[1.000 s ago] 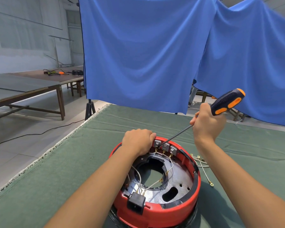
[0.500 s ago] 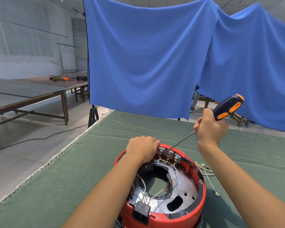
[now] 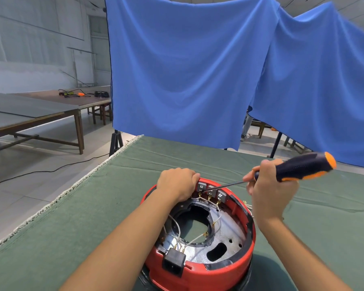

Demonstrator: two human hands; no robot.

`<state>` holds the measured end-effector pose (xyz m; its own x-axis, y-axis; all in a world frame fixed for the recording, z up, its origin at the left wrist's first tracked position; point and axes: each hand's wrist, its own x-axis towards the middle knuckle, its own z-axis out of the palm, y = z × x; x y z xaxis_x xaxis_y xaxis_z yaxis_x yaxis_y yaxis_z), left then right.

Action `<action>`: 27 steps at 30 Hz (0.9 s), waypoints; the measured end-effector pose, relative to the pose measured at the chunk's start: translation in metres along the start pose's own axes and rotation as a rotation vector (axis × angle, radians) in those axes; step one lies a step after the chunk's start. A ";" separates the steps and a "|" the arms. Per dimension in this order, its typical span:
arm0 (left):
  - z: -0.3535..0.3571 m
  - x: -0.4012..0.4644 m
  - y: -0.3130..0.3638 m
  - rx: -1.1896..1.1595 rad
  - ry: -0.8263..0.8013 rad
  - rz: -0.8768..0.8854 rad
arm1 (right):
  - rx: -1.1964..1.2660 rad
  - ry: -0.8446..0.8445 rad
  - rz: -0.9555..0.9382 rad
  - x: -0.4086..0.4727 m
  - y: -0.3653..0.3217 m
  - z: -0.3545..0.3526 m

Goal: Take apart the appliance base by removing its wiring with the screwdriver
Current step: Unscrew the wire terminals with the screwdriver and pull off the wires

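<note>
The screwdriver (image 3: 290,172) has tilted flatter, gripped in the right hand (image 3: 270,190), tip at the far-rim terminals (image 3: 210,192). The left hand (image 3: 177,185) clasps the red base (image 3: 208,267) on the table. A slipping tip could jab those fingers.

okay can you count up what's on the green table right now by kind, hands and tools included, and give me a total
Hands: 2, the left hand gripping the base rim, the right hand holding the tool
Screwdriver: 1
Red appliance base: 1
Grey terminal blocks at its far rim: 3
Black power socket at its near rim: 1
Total: 8
</note>
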<state>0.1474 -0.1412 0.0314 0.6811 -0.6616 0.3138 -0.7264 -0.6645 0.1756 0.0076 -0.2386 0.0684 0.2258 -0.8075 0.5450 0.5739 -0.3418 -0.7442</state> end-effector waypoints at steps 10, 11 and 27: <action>-0.001 0.000 0.000 -0.004 -0.008 0.007 | -0.175 0.115 0.077 0.050 0.011 0.034; -0.001 0.000 0.000 -0.005 -0.007 0.009 | -0.188 0.123 0.089 0.053 0.013 0.035; 0.000 0.001 -0.001 -0.005 0.004 0.017 | -0.010 0.015 0.028 0.001 -0.002 -0.001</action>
<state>0.1483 -0.1412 0.0315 0.6685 -0.6712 0.3203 -0.7380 -0.6518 0.1746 0.0059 -0.2390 0.0700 0.2300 -0.8238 0.5182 0.5594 -0.3238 -0.7630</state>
